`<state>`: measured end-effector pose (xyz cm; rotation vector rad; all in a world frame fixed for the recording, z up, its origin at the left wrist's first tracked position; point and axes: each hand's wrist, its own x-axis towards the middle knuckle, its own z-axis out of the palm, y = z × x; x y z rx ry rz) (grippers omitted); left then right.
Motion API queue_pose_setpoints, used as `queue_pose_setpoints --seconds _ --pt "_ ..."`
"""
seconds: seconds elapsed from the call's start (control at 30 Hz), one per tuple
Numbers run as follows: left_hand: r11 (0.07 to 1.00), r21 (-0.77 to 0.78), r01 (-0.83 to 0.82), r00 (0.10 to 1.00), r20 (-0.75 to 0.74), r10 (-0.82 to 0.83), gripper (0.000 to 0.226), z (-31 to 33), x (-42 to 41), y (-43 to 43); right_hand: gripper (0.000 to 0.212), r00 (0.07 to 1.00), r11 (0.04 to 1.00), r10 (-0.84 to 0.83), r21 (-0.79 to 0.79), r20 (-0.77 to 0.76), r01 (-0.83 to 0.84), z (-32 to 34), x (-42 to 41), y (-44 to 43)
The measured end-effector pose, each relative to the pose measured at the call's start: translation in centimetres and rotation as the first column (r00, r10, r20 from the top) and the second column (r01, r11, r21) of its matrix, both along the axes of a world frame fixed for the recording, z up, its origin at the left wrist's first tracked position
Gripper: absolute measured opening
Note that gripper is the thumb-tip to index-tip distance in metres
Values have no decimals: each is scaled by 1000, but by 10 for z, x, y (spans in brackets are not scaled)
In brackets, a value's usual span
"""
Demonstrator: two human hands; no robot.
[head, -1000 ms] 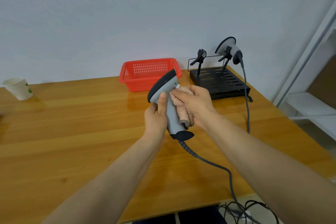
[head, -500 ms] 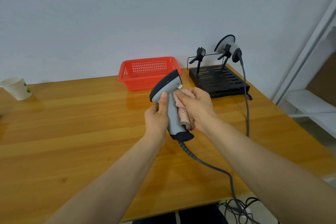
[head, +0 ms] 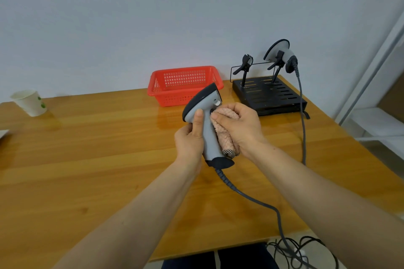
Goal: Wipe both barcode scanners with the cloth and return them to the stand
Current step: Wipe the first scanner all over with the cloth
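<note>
A grey barcode scanner point(head: 204, 120) is held upright above the wooden desk point(head: 87, 159) by its handle, with the dark-rimmed head tilted up and away from the viewer. The left hand point(head: 189, 137) is wrapped around the left side of the handle, its grip closed on it and the thumb laid along the grey surface. The right hand point(head: 238, 126) is closed on a bunched pink cloth point(head: 223, 131), which is pressed against the right side of the handle just below the head. A grey cable point(head: 258, 203) is seen running from the dark base of the handle, across the desk and over its near edge. At the far right of the desk a black stand point(head: 269, 96) is placed, with a slotted base and two clip-topped posts. The second scanner point(head: 278, 51) is seated on the right post, its own cable point(head: 302, 116) hanging down past the stand; the left post point(head: 246, 65) carries nothing. A red basket point(head: 185, 85) is set just left of the stand, behind the held scanner. A white paper cup point(head: 30, 102) is placed at the far left, well apart from the rest.
</note>
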<state>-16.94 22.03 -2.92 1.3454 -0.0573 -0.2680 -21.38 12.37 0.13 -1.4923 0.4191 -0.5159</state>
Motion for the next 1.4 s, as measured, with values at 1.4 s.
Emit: queue_pose_setpoints --seconds 1.4 --pt "974 -210 90 946 -289 -150 69 -1 7 12 25 990 991 11 -127 -144 -29 22 -21 -31"
